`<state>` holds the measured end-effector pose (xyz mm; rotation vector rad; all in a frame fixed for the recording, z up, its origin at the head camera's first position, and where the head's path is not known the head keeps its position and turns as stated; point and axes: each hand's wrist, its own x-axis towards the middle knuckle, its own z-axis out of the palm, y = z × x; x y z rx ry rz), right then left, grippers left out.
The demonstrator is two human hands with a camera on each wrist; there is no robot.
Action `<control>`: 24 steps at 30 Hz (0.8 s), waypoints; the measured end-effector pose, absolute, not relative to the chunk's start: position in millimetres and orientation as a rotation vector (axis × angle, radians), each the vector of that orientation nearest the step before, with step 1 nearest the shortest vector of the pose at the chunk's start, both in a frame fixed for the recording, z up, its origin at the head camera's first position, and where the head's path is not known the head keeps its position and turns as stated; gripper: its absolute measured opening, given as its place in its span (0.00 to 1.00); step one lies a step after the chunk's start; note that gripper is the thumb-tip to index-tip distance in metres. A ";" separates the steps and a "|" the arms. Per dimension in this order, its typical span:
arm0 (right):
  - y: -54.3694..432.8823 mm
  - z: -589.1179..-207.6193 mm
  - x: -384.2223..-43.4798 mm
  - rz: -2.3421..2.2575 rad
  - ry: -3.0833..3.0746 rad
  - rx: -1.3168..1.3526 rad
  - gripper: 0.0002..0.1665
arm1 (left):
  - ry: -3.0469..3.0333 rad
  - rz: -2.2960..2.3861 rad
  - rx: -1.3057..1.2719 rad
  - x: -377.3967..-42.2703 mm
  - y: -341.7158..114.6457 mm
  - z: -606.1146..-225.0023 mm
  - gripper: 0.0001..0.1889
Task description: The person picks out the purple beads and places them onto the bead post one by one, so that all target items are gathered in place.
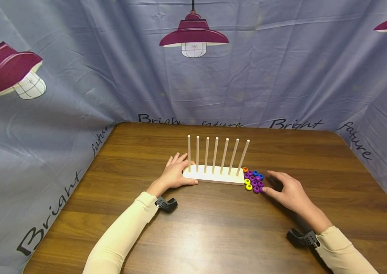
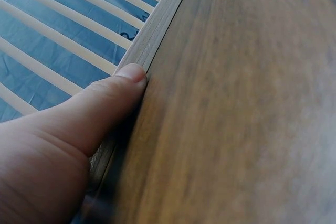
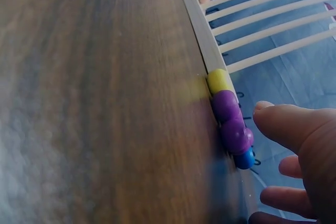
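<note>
A pale wooden peg stand (image 1: 214,177) with several upright pegs rests on the table. My left hand (image 1: 171,177) grips the stand's left end, thumb (image 2: 118,85) along the front edge and fingers spread behind it. Against the right end lies a cluster of small ring beads: purple beads (image 1: 255,183), yellow beads (image 1: 249,187), blue beads (image 1: 261,177) and an orange bead (image 1: 245,169). My right hand (image 1: 292,194) is at the cluster's right side, fingers apart and loosely bent, thumb tip beside a purple bead. In the right wrist view nothing shows between its thumb and fingers.
The brown wooden table (image 1: 193,236) reaches back to a grey-blue curtain (image 1: 265,87) printed with red lamps and lettering. Curtain also hangs along both sides. A black strap device (image 1: 166,204) is on the left wrist, and another black device (image 1: 301,238) on the right.
</note>
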<state>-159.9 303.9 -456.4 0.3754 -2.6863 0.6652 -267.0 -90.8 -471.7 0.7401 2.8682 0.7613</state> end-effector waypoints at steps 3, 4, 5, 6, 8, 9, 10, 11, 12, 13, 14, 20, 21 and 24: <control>303.7 -457.4 -159.8 0.662 -2.660 0.379 0.34 | 2.869 0.761 0.744 -267.1 -90.9 -472.2 0.38; 303.7 -457.9 -159.7 0.657 -2.656 0.382 0.33 | 2.869 0.761 0.745 -267.0 -90.9 -472.2 0.38; 303.8 -458.6 -159.5 0.655 -2.656 0.383 0.33 | 2.868 0.761 0.745 -267.1 -91.0 -472.4 0.38; 303.7 -459.3 -159.3 0.654 -2.657 0.381 0.32 | 2.869 0.760 0.744 -267.1 -91.0 -472.5 0.38; 303.6 -460.6 -158.8 0.654 -2.658 0.378 0.31 | 2.868 0.760 0.749 -267.1 -90.8 -472.3 0.37; 303.4 -461.3 -158.4 0.655 -2.659 0.375 0.30 | 2.866 0.760 0.752 -266.9 -90.7 -472.0 0.37; 303.4 -462.1 -158.1 0.655 -2.658 0.376 0.29 | 2.864 0.761 0.752 -266.9 -90.7 -471.9 0.37; 303.3 -463.0 -157.9 0.657 -2.656 0.374 0.28 | 2.863 0.760 0.754 -266.9 -90.7 -472.0 0.37; 303.3 -463.7 -157.9 0.660 -2.653 0.373 0.27 | 2.861 0.758 0.755 -266.9 -90.6 -471.8 0.37; 303.3 -464.2 -157.7 0.667 -2.649 0.373 0.27 | 2.860 0.756 0.756 -266.8 -90.6 -471.6 0.37; 303.2 -464.7 -157.7 0.675 -2.648 0.372 0.26 | 2.859 0.752 0.753 -266.7 -90.7 -471.5 0.37; 302.2 -469.6 -158.9 0.739 -2.634 0.378 0.24 | 2.866 0.743 0.745 -267.6 -91.2 -471.0 0.38; 301.7 -470.5 -159.1 0.744 -2.630 0.383 0.23 | 2.867 0.742 0.744 -267.9 -91.3 -471.0 0.38; 300.4 -472.2 -159.3 0.747 -2.617 0.390 0.23 | 2.870 0.737 0.748 -268.5 -90.8 -470.6 0.39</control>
